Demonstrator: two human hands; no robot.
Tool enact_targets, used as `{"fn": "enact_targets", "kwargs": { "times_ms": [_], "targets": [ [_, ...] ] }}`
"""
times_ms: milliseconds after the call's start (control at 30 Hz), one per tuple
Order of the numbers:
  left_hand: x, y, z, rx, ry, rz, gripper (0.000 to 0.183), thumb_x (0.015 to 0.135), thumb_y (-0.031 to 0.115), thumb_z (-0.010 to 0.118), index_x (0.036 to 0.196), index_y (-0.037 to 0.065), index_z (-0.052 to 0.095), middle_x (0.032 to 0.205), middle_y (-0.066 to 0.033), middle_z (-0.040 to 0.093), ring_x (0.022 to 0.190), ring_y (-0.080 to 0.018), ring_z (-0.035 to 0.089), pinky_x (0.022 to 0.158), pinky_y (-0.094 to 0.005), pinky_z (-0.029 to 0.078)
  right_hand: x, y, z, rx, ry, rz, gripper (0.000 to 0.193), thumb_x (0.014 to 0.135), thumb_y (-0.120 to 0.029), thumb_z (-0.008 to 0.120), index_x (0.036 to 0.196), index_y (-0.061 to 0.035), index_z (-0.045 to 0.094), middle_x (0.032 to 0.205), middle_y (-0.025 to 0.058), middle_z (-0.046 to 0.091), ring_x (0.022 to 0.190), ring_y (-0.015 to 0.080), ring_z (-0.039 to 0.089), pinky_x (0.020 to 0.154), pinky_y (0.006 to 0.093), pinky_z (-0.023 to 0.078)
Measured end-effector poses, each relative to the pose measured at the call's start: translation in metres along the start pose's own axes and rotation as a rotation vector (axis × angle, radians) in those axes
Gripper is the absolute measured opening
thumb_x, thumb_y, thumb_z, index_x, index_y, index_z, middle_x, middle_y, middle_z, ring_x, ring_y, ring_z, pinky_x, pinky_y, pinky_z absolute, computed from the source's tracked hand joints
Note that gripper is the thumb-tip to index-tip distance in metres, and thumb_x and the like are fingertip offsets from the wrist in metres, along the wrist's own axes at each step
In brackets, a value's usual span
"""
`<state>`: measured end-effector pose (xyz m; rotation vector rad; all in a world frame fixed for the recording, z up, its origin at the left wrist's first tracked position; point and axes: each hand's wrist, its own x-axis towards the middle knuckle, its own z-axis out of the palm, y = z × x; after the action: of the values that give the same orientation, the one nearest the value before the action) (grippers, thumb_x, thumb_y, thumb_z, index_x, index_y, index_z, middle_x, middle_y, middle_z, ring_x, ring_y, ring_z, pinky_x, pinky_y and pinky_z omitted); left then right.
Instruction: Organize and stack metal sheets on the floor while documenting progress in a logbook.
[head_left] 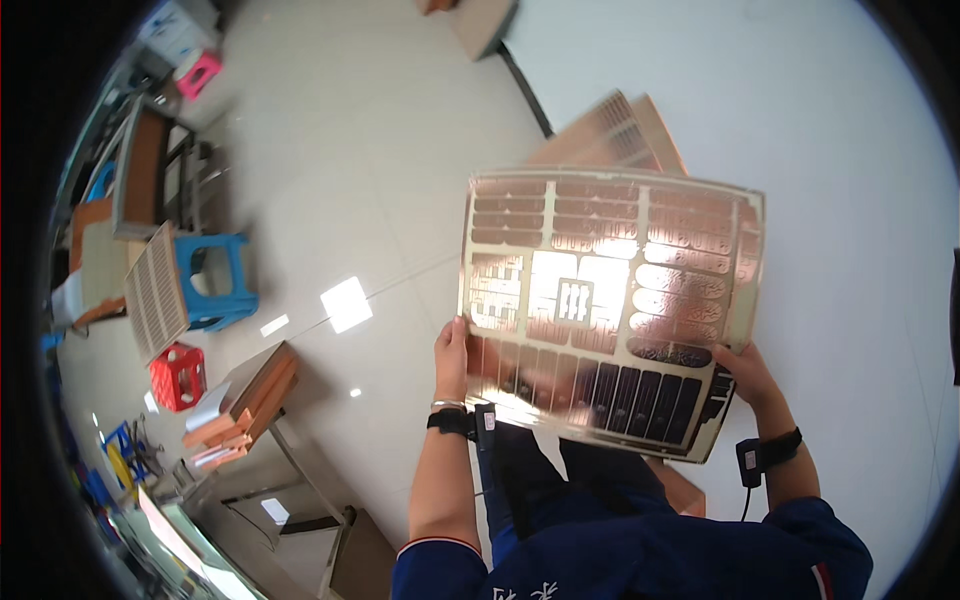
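A large, shiny copper circuit board panel (585, 342) spans the space between my hands, with pale lines dividing its copper into slots and blocks. My left hand (453, 358) grips its left edge, thumb on the top face. On the right side, my right hand (745, 372) is closed on the lower right edge. The fingers beneath the panel are hidden on both sides. Glare washes out the panel's middle, and its lower right part reflects dark. Beyond the panel's far edge, more copper-coloured panels (605, 135) lie at an angle, partly covered by it.
On the left, a stack of copper-edged boards (250, 395) rests on a stand. Further left are a blue stool (217, 280) with a slotted panel (157, 295) leaning by it, and a red stool (178, 376). A pink stool (198, 75) stands at the far left on the tiled floor (330, 190).
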<state>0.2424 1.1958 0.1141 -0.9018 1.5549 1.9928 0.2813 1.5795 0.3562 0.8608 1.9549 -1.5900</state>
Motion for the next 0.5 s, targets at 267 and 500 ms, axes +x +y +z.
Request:
{"fn": "enact_targets", "kwargs": {
  "times_ms": [267, 500],
  "targets": [
    [-0.081, 0.035, -0.128, -0.027, 0.481, 0.229, 0.035, 0.095, 0.025, 0.044, 0.097, -0.004, 0.062, 0.079, -0.0043, 0.06, 0.07, -0.0098, 0.052, 0.064, -0.025, 0.043, -0.009, -0.1, 0.097, -0.02, -0.195, -0.026, 0.03, 0.091, -0.027, 0.054, 0.104, -0.0001, 0.056, 0.089, 0.0025, 0.06, 0.075, 0.009, 0.058, 0.065, 0.0242, 0.05],
    [-0.168, 0.033, -0.224, -0.583, 0.728, 0.339, 0.035, 0.096, 0.028, 0.04, 0.095, -0.001, 0.06, 0.083, -0.0031, 0.06, 0.073, -0.0113, 0.053, 0.065, -0.0265, 0.045, -0.038, -0.159, 0.151, -0.069, -0.139, -0.166, 0.038, 0.09, -0.027, 0.056, 0.112, 0.0034, 0.052, 0.097, 0.0076, 0.062, 0.082, 0.0123, 0.06, 0.069, 0.0272, 0.051]
  ]
}}
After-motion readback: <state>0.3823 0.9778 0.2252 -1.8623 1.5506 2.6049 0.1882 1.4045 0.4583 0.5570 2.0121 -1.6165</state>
